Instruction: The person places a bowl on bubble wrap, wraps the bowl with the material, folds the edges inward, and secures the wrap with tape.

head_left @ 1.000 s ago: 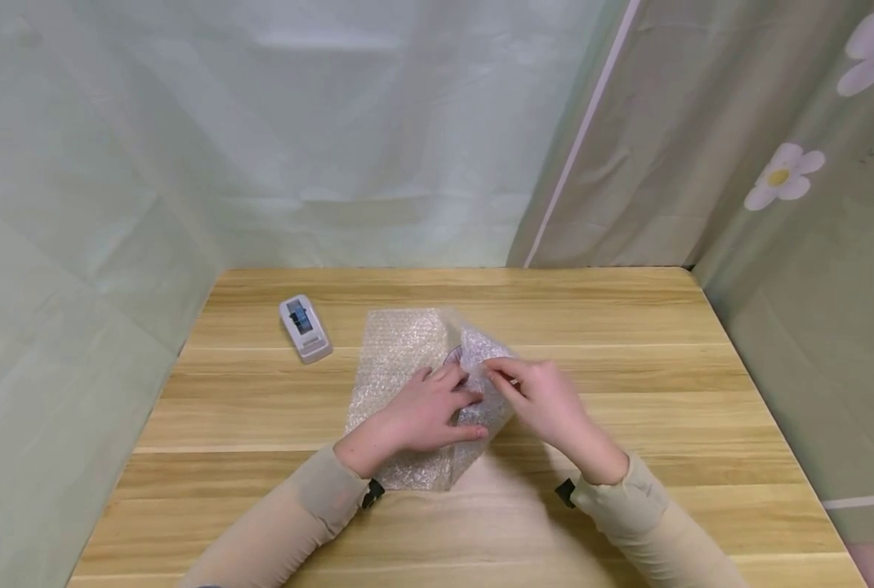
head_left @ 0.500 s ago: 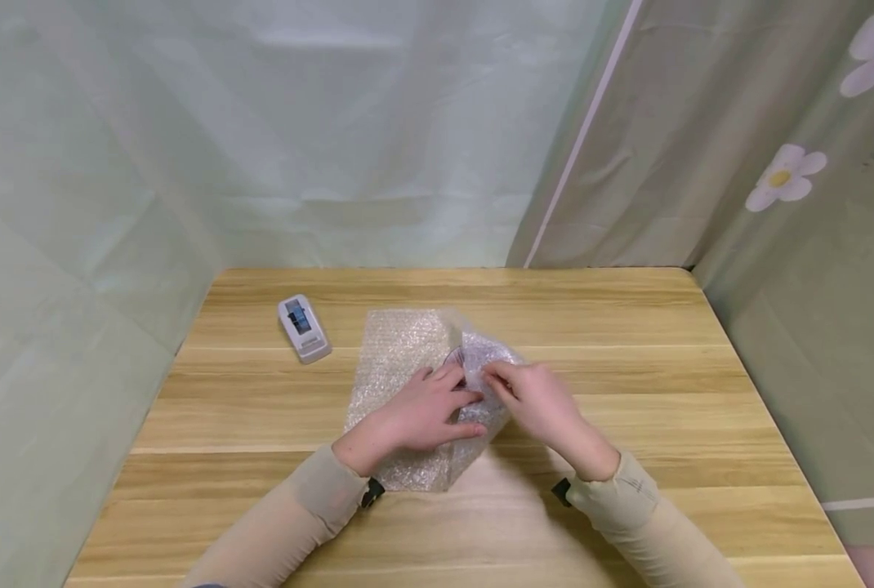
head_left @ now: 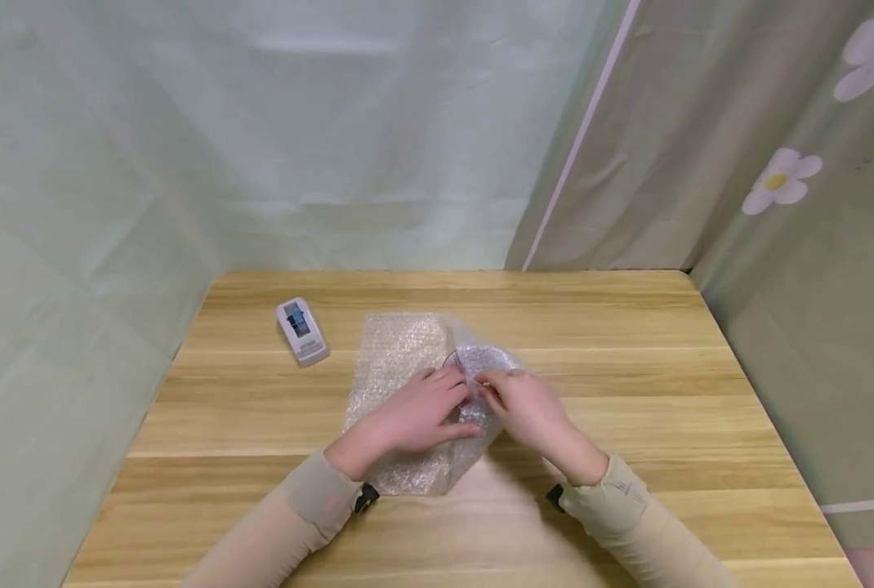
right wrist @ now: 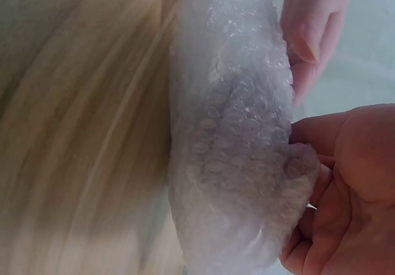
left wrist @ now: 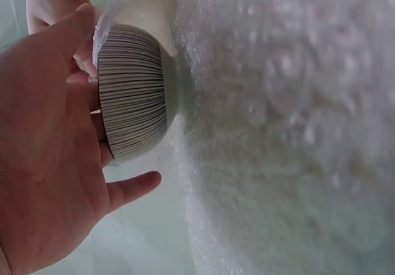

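Observation:
A bowl with thin dark vertical stripes [left wrist: 133,96] stands on a sheet of bubble wrap [head_left: 396,351] near the table's middle. My left hand [head_left: 425,412] rests on top of the bowl, fingers spread and fairly straight across its rim, little finger sticking out. With thumb and fingers, my right hand [head_left: 538,415] pinches the edge of the sheet's right part, which is folded up over the bowl's right side. In the right wrist view this raised bubble wrap [right wrist: 231,127] hides the bowl. From above, only a sliver of rim shows beside my left fingers.
On the wooden table [head_left: 665,343], left of the bubble wrap, lies a small white-grey device with a dark blue window [head_left: 302,331]. Pale curtains [head_left: 378,163] hang behind and along both sides of the table.
My right hand has drawn the pinched bubble wrap slightly to the left and down, closer over the bowl. The left hand has stayed almost in place on the bowl.

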The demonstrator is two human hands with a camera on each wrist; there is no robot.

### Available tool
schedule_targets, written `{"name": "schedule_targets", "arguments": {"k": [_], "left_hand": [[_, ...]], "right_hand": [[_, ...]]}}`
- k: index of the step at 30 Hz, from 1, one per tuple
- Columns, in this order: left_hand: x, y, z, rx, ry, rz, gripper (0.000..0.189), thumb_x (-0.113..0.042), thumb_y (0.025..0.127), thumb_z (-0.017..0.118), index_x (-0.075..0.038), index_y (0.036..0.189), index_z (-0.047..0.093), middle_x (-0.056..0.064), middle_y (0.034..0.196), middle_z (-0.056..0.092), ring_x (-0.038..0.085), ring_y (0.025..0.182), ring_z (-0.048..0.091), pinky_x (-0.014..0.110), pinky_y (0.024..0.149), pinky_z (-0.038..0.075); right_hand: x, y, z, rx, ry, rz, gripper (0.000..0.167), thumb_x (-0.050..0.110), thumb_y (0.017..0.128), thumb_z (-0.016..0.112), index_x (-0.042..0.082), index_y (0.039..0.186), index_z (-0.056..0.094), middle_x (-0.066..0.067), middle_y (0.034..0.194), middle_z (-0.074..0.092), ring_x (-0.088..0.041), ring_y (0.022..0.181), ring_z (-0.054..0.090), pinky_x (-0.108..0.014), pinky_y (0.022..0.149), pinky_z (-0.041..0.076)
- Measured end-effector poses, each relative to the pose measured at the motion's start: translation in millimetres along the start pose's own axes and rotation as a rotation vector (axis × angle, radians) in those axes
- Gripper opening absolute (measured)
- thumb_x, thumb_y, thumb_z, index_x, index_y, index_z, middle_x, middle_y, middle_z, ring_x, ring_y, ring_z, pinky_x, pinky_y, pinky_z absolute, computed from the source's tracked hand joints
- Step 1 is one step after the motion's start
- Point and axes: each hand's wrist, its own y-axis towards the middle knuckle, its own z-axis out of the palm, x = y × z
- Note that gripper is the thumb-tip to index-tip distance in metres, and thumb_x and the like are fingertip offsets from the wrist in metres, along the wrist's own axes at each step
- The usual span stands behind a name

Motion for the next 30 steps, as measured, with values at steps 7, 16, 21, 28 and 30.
{"name": "schedule_targets", "arguments": {"k": [7,16,21,28,30], "left_hand": [[0.1,0.2,-2.7,0.003,-0.041,-0.006,0.057,-0.064,0.105,0.055,-0.013,0.126,0.069,0.004,0.139,0.059,0.022,0.133,0.054,0.045,0.121,0.038],[1.2,1.4,-4.8,0.015,-0.086,-0.013,0.056,-0.064,0.104,0.058,-0.012,0.121,0.072,0.005,0.137,0.058,0.021,0.127,0.055,0.040,0.115,0.045],[1.3,1.1,-6.5,0.010,-0.081,-0.004,0.054,-0.060,0.104,0.060,-0.010,0.122,0.073,0.007,0.139,0.059,0.023,0.130,0.055,0.040,0.117,0.044],[1.6,1.3,-6.2,-0.033,-0.071,0.032,0.041,-0.052,0.104,0.066,-0.012,0.107,0.074,0.002,0.126,0.060,0.019,0.116,0.057,0.038,0.108,0.049],[2.2,1.6,-5.8,-0.037,-0.064,0.037,0.040,-0.051,0.104,0.065,-0.013,0.104,0.074,0.003,0.127,0.060,0.019,0.117,0.057,0.038,0.110,0.048]], "right_hand": [[-1.7,0.9,5.5,0.018,-0.029,-0.028,0.015,0.023,0.103,0.074,0.013,0.112,0.081,-0.005,0.102,0.079,-0.026,0.094,0.074,-0.048,0.089,0.060],[-1.4,0.4,5.8,0.035,-0.058,-0.060,0.013,0.026,0.103,0.074,0.017,0.110,0.082,-0.003,0.099,0.079,-0.025,0.095,0.072,-0.050,0.091,0.057],[0.0,-0.1,4.6,0.058,-0.127,-0.092,0.018,0.028,0.106,0.068,0.017,0.111,0.081,-0.004,0.100,0.078,-0.028,0.097,0.071,-0.051,0.089,0.056],[3.0,-3.3,2.9,0.085,-0.126,-0.085,0.026,0.033,0.106,0.061,0.016,0.115,0.079,-0.004,0.104,0.078,-0.030,0.106,0.069,-0.051,0.094,0.052],[3.2,-3.9,2.3,0.100,-0.123,-0.083,0.027,0.035,0.105,0.061,0.017,0.113,0.080,-0.001,0.103,0.079,-0.029,0.107,0.068,-0.050,0.095,0.051]]}}
